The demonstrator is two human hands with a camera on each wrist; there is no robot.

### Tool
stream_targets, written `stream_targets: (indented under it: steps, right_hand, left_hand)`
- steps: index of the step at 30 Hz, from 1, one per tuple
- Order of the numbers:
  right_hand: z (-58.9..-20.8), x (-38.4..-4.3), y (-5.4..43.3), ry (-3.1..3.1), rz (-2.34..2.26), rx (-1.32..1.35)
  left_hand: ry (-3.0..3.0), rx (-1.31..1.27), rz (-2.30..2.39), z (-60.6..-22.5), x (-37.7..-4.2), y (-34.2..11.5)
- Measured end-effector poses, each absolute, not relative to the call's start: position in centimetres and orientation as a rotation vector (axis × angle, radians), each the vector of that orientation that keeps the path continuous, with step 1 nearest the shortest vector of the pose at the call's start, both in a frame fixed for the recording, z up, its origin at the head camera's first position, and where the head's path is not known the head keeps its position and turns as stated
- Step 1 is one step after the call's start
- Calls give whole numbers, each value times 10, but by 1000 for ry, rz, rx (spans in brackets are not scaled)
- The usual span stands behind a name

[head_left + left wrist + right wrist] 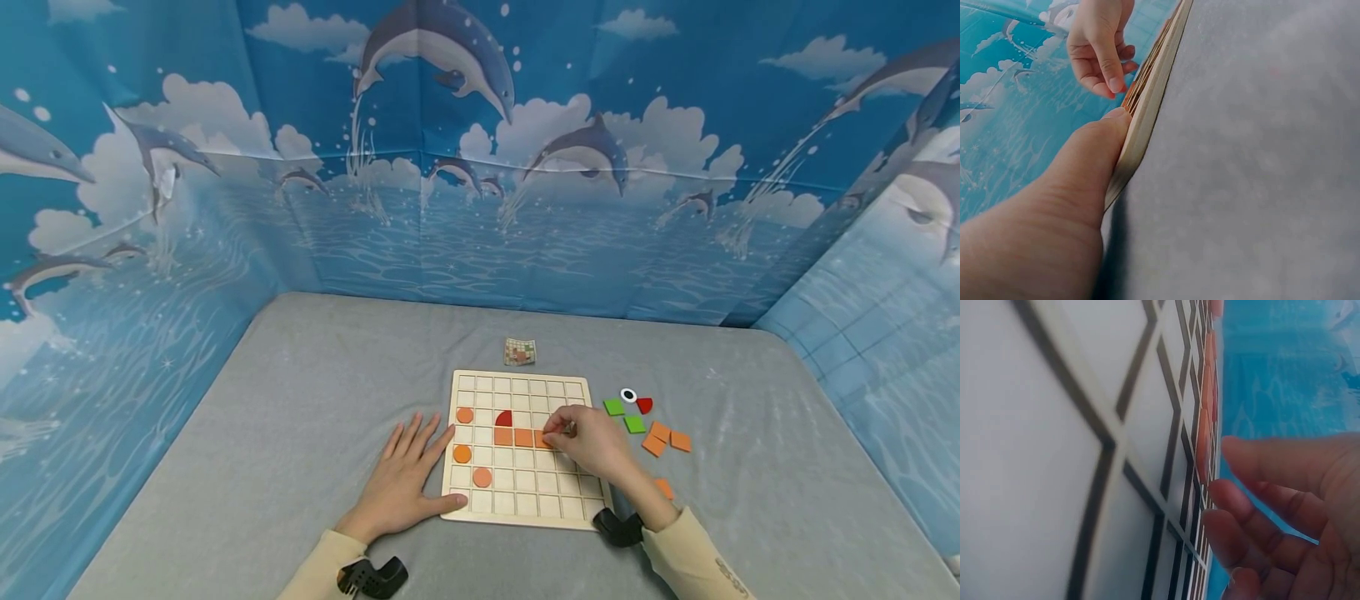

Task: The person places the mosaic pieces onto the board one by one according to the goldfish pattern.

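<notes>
- Left hand (405,483): fingers spread, holding nothing, thumb on the wooden grid board (527,504) at its near left corner.
- Right hand (592,439): fingers loosely bent, gripping nothing, at the rightmost orange square tile (540,440) in a row of three on the board.
- Green square tiles (634,424) lie right of the board.

A blue dolphin-print curtain (465,250) hangs behind and on both sides of the tabletop (225,450), which seems covered in grey cloth (375,358).
</notes>
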State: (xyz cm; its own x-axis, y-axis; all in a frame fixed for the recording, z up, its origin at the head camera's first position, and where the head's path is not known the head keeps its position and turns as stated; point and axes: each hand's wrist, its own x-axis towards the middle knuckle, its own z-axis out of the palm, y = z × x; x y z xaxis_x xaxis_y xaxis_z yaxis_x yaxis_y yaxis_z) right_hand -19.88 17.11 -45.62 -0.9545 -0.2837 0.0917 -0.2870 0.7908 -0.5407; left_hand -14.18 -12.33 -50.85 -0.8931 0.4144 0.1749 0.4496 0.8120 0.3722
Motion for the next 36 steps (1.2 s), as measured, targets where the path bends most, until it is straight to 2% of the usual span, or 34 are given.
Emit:
stream_targets:
  steps: [7,18,36]
  right_hand:
    - [-456,-195,176,-2946,909,519]
    - [-451,-196,191,-2970,922,427]
    - [-447,-219,237,-2852,863,347]
  left_hand:
    - [-2916,-686,-645,-510,-142,-123]
    - [-2910,-692,-635,-510,-143,-124]
    - [-2900,-697,-623,-512,-144,-124]
